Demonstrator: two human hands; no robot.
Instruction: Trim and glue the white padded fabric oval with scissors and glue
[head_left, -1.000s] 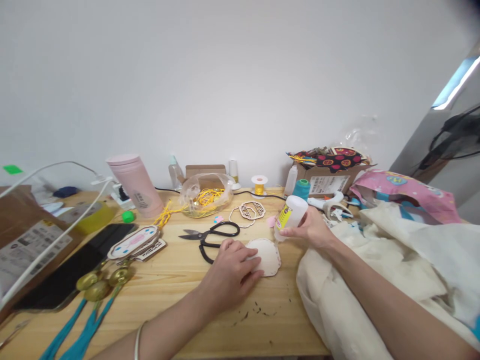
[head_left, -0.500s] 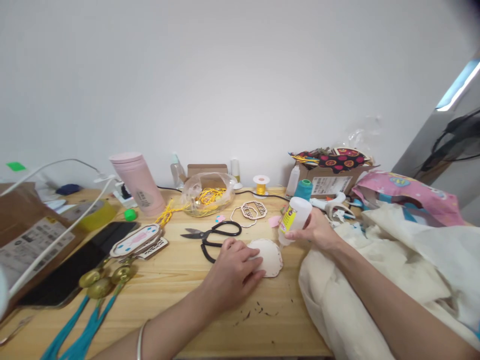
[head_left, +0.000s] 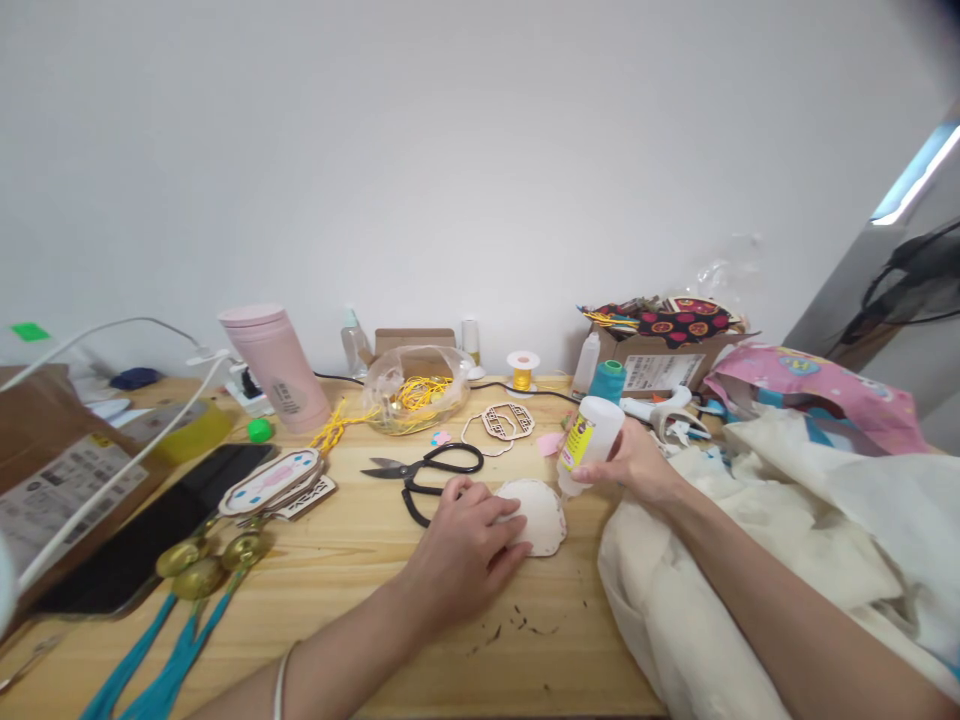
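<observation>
My left hand (head_left: 474,535) lies on a white, rounded flat piece (head_left: 544,512), its fingers spread over the left part and pressing it to the table. Small marks run along the piece's edge. In my right hand (head_left: 630,462) is a white glue bottle (head_left: 598,432) with a yellow label, gripped between thumb and fingers. The bottle is tilted nozzle down, its tip at the right edge of the piece; whether the tip touches, I cannot tell. Black-handled scissors (head_left: 450,458) lie just beyond my left hand, partly hidden by it.
Cream cloth (head_left: 675,600) is heaped on the right. Behind stand a teal thread cone (head_left: 607,381), a spool of yellow thread (head_left: 522,374) and a plastic bag of yellow cord (head_left: 424,395). A pink tumbler (head_left: 277,370), a black tablet (head_left: 150,540) and teal tassels (head_left: 176,650) are left.
The glue bottle and my right hand have shifted very slightly down along the piece's right edge. My left hand stays in place.
</observation>
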